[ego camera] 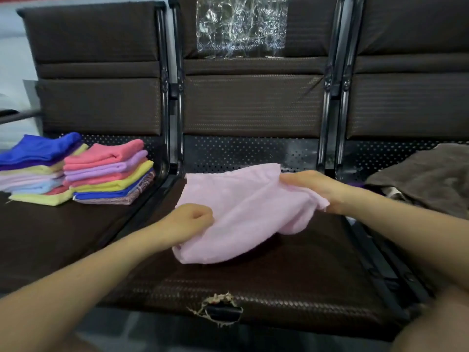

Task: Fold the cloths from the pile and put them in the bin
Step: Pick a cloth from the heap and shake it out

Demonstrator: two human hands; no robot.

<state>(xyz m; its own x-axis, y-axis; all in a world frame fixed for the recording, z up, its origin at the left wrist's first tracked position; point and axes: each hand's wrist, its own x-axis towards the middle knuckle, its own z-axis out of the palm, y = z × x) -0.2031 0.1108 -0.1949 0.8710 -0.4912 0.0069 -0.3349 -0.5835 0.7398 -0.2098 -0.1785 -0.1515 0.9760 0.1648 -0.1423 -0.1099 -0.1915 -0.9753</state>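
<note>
Your left hand (189,219) and right hand (308,185) each pinch an edge of the pink cloth (236,214) over the middle seat (291,270); folded stacks (76,171) sit at nine o'clock.

No readable text, label, brand, number or sign anywhere in view.
</note>
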